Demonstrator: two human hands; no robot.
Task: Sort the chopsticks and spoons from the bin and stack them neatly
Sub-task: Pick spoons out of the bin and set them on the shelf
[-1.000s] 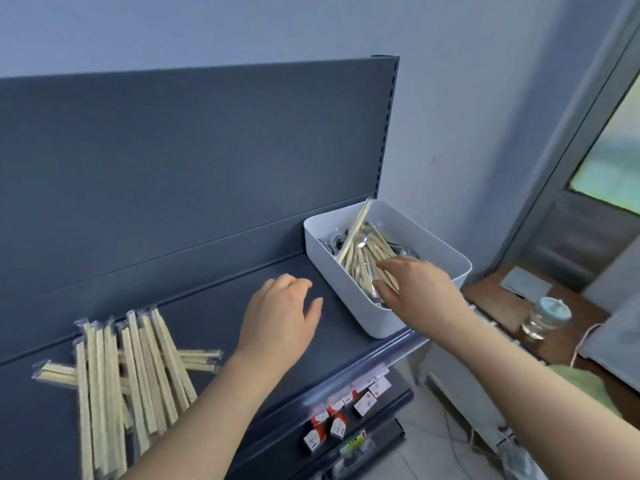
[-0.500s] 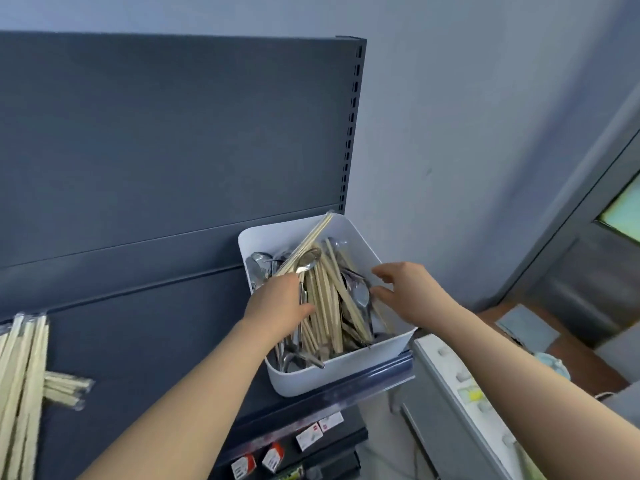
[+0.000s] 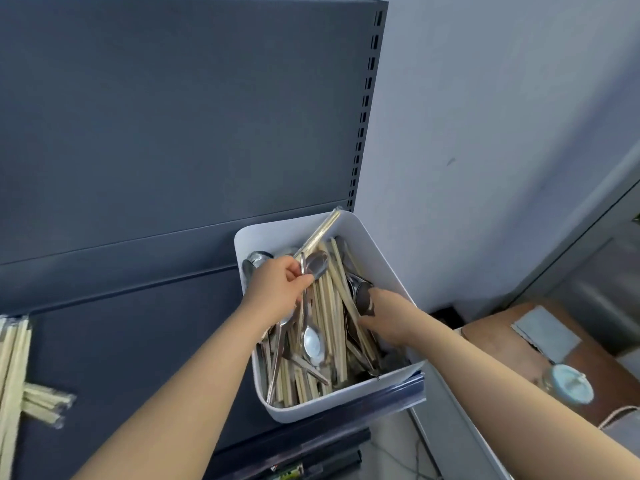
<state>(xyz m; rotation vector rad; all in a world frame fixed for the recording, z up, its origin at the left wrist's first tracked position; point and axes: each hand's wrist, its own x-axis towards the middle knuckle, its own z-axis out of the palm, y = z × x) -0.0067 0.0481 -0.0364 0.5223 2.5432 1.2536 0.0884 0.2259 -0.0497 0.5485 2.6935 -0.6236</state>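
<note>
Person is showing 2 arms only. Left forearm [image 3: 194,386] and right forearm [image 3: 502,382] are running bare from wrist to frame edge. Left grip [image 3: 277,289] and right grip [image 3: 388,317] are likewise presenting bare.

A dark grey shelf back panel [image 3: 173,116] rises beside a pale bluish wall [image 3: 485,133]; lower right, a brown wooden table [image 3: 491,341] carries a lidded jar [image 3: 568,382].

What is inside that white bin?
Chopsticks and metal spoons, jumbled; the left hand pinches a spoon, the right hand digs in. The pile hides the bottom of the bin.
</note>
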